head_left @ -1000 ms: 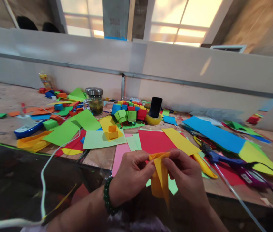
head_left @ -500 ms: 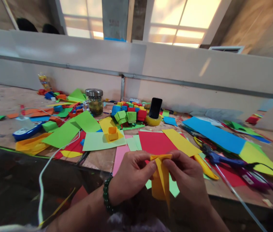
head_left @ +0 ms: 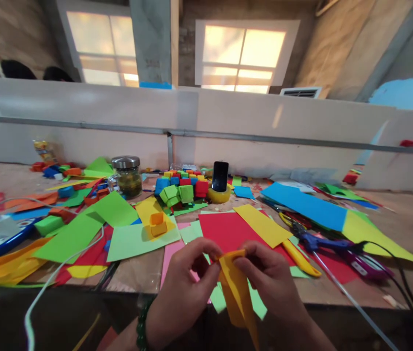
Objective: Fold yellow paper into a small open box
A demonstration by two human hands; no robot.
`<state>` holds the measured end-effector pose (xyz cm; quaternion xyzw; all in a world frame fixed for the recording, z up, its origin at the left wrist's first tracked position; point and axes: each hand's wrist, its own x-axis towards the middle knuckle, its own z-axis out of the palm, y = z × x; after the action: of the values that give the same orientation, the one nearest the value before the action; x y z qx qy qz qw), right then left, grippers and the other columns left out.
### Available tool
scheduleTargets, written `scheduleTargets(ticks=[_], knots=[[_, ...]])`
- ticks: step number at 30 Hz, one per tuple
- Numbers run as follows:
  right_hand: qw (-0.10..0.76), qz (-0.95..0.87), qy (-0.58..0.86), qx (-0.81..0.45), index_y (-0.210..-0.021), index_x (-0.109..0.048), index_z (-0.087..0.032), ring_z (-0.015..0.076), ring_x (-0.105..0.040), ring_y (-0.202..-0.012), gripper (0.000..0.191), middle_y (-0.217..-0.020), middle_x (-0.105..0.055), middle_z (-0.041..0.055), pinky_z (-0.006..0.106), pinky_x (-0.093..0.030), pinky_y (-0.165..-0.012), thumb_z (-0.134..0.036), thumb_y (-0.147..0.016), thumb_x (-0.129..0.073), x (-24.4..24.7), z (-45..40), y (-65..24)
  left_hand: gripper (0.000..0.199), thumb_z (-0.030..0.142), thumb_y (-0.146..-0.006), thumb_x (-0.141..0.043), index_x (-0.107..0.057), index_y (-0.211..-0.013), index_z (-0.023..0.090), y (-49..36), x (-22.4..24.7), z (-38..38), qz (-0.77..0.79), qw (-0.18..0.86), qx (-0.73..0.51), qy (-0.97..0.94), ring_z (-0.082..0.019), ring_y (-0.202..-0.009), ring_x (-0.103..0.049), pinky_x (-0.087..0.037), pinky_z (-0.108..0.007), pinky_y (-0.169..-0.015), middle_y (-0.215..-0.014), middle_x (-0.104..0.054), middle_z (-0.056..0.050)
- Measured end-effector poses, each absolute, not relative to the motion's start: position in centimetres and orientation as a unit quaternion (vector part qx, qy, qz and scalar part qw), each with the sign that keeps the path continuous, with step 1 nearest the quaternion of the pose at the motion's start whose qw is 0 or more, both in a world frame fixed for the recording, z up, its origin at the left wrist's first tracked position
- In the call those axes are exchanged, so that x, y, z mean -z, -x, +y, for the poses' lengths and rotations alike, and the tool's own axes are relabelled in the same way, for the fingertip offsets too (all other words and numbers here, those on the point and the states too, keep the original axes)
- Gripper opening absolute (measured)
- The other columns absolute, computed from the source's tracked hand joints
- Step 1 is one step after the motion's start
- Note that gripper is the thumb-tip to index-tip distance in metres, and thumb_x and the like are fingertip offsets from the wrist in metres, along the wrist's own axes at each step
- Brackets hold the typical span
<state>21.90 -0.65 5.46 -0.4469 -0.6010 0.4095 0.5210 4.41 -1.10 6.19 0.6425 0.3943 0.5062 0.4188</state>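
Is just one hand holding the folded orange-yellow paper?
No, the left hand and right hand both pinch the orange-yellow paper near its top.

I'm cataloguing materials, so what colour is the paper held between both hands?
The paper is orange-yellow, best seen in the head view.

i see a dark green beaded bracelet (head_left: 141,327), rounded and glossy, circling the wrist of the person's left hand (head_left: 187,287); the right hand (head_left: 275,282) is ungloved and bare-wristed
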Motion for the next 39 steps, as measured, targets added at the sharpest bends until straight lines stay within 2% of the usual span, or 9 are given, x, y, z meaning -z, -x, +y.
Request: scheduleTargets(ticks=[4, 11, 20, 26, 28, 30, 34, 36, 39], knots=[[0.517, -0.608, 0.446, -0.406, -0.068, -0.058, -0.016, 0.0091, -0.041, -0.05, 0.029, -0.056, -0.047, -0.0037, 0.021, -0.034, -0.046, -0.041, -0.078, -0.069, -4.9, -0.5, -21.8, 0.007, 0.021, -0.084, -0.054, -0.056, -0.091, 0.019, -4.3, -6.2, -1.1, 0.379, 0.427, -0.499, -0.652, -0.012, -0.062, -0.058, -0.051, -0.022, -0.058, -0.07, -0.059, 0.002], [0.499, -0.637, 0.464, -0.362, -0.066, -0.057, -0.017, 0.0104, -0.042, -0.053, 0.025, -0.056, -0.047, -0.0034, 0.021, -0.033, -0.048, -0.037, -0.077, -0.066, -4.9, -0.4, -22.1, 0.007, 0.012, -0.076, -0.053, -0.055, -0.074, 0.019, -4.0, -6.1, -0.8, 0.409, 0.342, -0.454, -0.714, -0.011, -0.058, -0.055, -0.044, -0.02, -0.056, -0.064, -0.056, 0.003], [0.459, -0.727, 0.438, -0.263, -0.067, -0.057, -0.018, 0.0096, -0.044, -0.053, 0.021, -0.059, -0.052, -0.0032, 0.02, -0.034, -0.049, -0.031, -0.081, -0.063, -4.5, -0.2, -22.6, 0.007, 0.013, -0.078, -0.053, -0.057, -0.076, 0.02, -2.8, -6.6, -0.6, 0.458, 0.328, -0.331, -0.757, -0.013, -0.067, -0.057, -0.043, -0.023, -0.062, -0.072, -0.062, 0.002], [0.449, -0.75, 0.429, -0.229, -0.067, -0.057, -0.018, 0.0095, -0.045, -0.052, 0.022, -0.058, -0.052, -0.0033, 0.02, -0.033, -0.048, -0.032, -0.084, -0.061, -4.2, -0.4, -22.6, 0.009, 0.01, -0.074, -0.052, -0.055, -0.071, 0.019, -2.9, -7.0, -1.0, 0.474, 0.341, -0.321, -0.745, -0.012, -0.062, -0.054, -0.04, -0.022, -0.057, -0.067, -0.059, 0.002], [0.461, -0.748, 0.425, -0.216, -0.067, -0.057, -0.018, 0.009, -0.044, -0.051, 0.022, -0.058, -0.051, -0.0036, 0.02, -0.033, -0.047, -0.031, -0.085, -0.061, -4.4, -0.5, -22.6, 0.013, 0.011, -0.075, -0.053, -0.062, -0.08, 0.019, -3.0, -7.0, -1.2, 0.466, 0.339, -0.353, -0.737, -0.011, -0.061, -0.053, -0.039, -0.021, -0.055, -0.066, -0.059, 0.003], [0.475, -0.743, 0.422, -0.208, -0.067, -0.057, -0.018, 0.0089, -0.044, -0.051, 0.022, -0.059, -0.052, -0.0036, 0.02, -0.034, -0.048, -0.03, -0.085, -0.062, -4.6, -0.6, -22.5, 0.029, 0.014, -0.078, -0.054, -0.066, -0.103, 0.02, -3.1, -6.9, -1.3, 0.459, 0.339, -0.386, -0.725, -0.011, -0.061, -0.053, -0.039, -0.02, -0.054, -0.068, -0.059, 0.003], [0.512, -0.702, 0.439, -0.229, -0.067, -0.059, -0.018, 0.0096, -0.045, -0.052, 0.024, -0.058, -0.052, -0.0028, 0.021, -0.036, -0.047, -0.035, -0.084, -0.064, -5.0, -0.9, -22.3, 0.057, 0.022, -0.081, -0.059, -0.05, -0.137, 0.023, -3.5, -6.6, -1.1, 0.443, 0.392, -0.456, -0.665, -0.011, -0.065, -0.055, -0.044, -0.021, -0.059, -0.075, -0.062, 0.001], [0.542, -0.655, 0.459, -0.258, -0.069, -0.06, -0.018, 0.0095, -0.044, -0.05, 0.025, -0.058, -0.051, -0.0027, 0.021, -0.035, -0.044, -0.039, -0.083, -0.065, -5.0, -0.9, -22.1, 0.052, 0.027, -0.081, -0.062, -0.055, -0.133, 0.021, -3.8, -6.5, -0.8, 0.423, 0.443, -0.467, -0.638, -0.012, -0.068, -0.057, -0.046, -0.021, -0.06, -0.081, -0.064, -0.002], [0.571, -0.6, 0.476, -0.295, -0.074, -0.061, -0.018, 0.009, -0.042, -0.047, 0.026, -0.058, -0.05, -0.0028, 0.02, -0.034, -0.04, -0.042, -0.082, -0.066, -4.7, -0.8, -21.9, 0.025, 0.031, -0.086, -0.058, -0.073, -0.1, 0.016, -4.3, -6.3, -0.3, 0.367, 0.509, -0.446, -0.639, -0.013, -0.069, -0.058, -0.049, -0.022, -0.061, -0.08, -0.064, -0.004]])
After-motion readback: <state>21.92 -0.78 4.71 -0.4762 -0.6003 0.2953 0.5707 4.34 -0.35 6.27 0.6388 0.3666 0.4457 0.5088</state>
